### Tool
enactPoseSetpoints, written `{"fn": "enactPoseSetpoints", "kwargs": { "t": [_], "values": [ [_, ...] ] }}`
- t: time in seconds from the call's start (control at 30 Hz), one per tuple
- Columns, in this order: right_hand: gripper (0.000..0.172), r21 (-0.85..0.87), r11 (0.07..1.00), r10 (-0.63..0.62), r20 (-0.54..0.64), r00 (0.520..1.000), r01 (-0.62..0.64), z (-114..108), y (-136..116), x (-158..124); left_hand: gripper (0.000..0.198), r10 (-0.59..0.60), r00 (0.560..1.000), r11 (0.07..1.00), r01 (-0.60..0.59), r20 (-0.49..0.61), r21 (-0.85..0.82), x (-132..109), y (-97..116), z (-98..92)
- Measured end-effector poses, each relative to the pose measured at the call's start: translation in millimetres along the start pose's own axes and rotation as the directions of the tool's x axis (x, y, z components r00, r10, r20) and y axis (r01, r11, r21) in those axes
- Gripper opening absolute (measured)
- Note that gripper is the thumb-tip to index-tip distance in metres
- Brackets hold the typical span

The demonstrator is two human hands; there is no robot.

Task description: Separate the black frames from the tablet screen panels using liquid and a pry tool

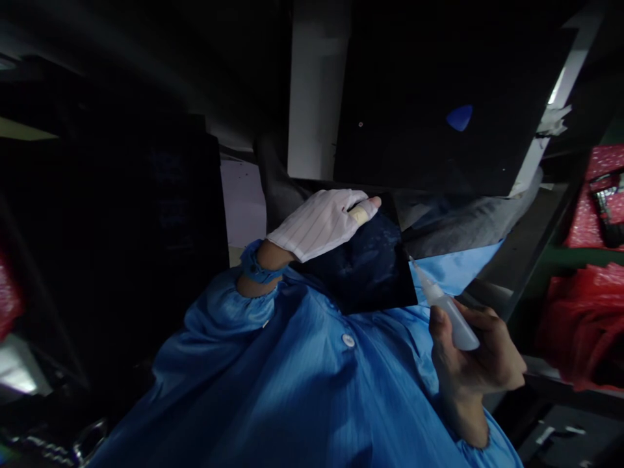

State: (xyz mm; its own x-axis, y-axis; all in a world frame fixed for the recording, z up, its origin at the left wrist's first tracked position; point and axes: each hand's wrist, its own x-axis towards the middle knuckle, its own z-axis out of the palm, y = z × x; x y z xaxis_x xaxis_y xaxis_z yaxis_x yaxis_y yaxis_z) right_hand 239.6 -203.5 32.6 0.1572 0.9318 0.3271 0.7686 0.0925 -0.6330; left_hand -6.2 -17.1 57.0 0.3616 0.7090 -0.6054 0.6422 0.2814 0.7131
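Note:
My left hand [324,221], in a white striped glove with a bare thumb tip and a tan wrap on the thumb, grips the upper edge of a dark, glossy flat panel [375,260]. The panel lies tilted over my lap, against the blue smock [312,383]. In my bare right hand [478,351] is a translucent white squeeze bottle [455,318], held between thumb and fingers. Its thin nozzle points up and left, with the tip close to the panel's right edge; whether it touches I cannot tell.
Beyond my lap stands a black-topped surface [409,149] with a blue triangular pick [459,117] on it. Pink bubble wrap [592,214] and red plastic bags [585,318] lie on a shelf at the right. A large black panel [112,214] stands at the left.

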Motion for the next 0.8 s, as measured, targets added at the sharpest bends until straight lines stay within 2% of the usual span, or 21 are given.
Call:
{"fn": "enactPoseSetpoints", "kwargs": {
  "t": [0.23, 0.5, 0.67, 0.8],
  "values": [
    [0.017, 0.018, 1.000, 0.020, 0.040, 0.999, -0.021, -7.0, 1.4, -13.1, 0.051, 0.024, 1.000, 1.000, -0.024, 0.000, -0.014, 2.6, -8.5, -0.8],
    [0.022, -0.038, 0.998, 0.046, 0.061, 0.997, -0.043, -17.1, -0.1, -22.5, 0.055, -0.029, 0.999, 1.000, 0.029, -0.016, 0.000, 3.0, -6.7, -1.6],
    [0.029, -0.079, 0.993, 0.092, 0.088, 0.992, -0.085, -23.8, -1.1, -30.5, 0.056, -0.010, 1.000, 1.000, 0.010, -0.029, 0.000, 4.2, -13.8, -2.1],
    [0.027, -0.086, 0.993, 0.090, 0.114, 0.989, -0.081, -30.5, 2.4, -38.2, 0.055, -0.006, 0.999, 1.000, 0.005, -0.034, -0.016, 4.6, -18.5, -3.4]
  ]
}}
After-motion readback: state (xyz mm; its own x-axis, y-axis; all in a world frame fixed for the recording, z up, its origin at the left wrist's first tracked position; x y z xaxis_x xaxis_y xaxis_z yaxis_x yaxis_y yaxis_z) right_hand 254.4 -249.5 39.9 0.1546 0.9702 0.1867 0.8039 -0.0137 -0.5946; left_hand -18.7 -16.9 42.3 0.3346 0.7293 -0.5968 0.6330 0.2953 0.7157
